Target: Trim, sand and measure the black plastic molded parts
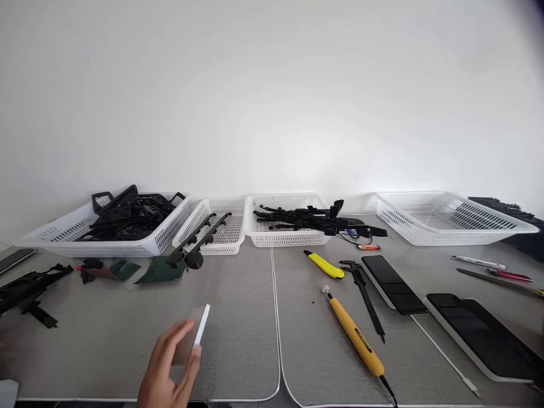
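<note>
Near the left table's edge, the person's left hand point(164, 368) was pinching a thin, flat slab with a grey face and a bright white edge point(202, 326). Thumb and fingers had closed on it, holding it tilted above the silver-grey tabletop point(238, 351). On the far side I saw two long black plastic strips point(212, 233) leaning over the near rim of a small white mesh basket point(219, 249), beside a dark green sheet point(155, 273). Farther left stood a wide white basket point(140, 248) heaped with black plastic parts point(131, 212). To the right, across the seam, lay a yellow pen-shaped power tool with a black cord point(356, 335), a black caliper point(366, 294), a bright yellow utility knife point(325, 264) and a white-sided phone with a black screen point(393, 285).
</note>
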`<state>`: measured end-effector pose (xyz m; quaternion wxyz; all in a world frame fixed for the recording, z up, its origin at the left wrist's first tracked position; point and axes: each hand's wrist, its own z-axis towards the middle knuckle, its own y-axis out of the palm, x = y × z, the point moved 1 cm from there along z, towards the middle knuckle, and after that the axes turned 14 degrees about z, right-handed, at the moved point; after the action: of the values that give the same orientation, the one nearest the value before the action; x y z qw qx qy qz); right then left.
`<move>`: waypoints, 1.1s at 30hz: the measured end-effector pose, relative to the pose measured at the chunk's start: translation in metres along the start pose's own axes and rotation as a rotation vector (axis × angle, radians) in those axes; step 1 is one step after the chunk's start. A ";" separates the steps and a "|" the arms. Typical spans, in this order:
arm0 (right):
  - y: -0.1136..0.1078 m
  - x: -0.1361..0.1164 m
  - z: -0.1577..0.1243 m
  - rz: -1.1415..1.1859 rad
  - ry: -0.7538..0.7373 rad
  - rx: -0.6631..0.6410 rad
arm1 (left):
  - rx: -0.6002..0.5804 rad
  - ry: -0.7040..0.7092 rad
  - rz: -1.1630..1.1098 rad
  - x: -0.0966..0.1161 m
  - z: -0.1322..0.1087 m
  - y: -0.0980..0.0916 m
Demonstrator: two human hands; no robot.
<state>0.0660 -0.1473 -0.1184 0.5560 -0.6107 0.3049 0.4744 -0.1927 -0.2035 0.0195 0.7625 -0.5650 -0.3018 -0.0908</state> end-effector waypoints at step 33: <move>-0.030 -0.081 0.032 -0.450 -0.695 -0.551 | 0.079 0.091 0.180 -0.050 0.053 0.040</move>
<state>0.0559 -0.1227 -0.0303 0.5314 -0.5915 -0.1746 0.5808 -0.2323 -0.1508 -0.0314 0.8023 -0.5544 -0.2184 -0.0357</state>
